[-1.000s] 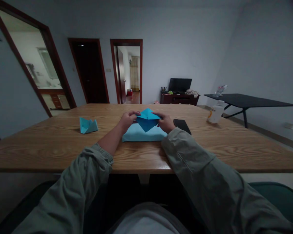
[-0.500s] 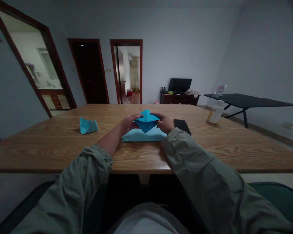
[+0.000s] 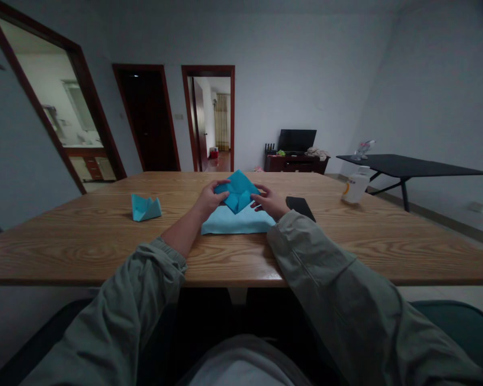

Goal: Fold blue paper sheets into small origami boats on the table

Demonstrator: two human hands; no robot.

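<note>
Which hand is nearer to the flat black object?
Right. The right hand is just left of the flat black object; the left hand is farther left, at the held blue paper's left corner.

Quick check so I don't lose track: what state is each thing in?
Paper: folded, diamond-shaped
Left hand: gripping the paper
Right hand: fingers at the paper's right corner
Small piece: folded, standing up
Pale-blue pad: lying flat, partly hidden
Black slab: lying flat
Jar: upright, capped
TV: screen dark
Dark door: shut
Middle door: open
</note>
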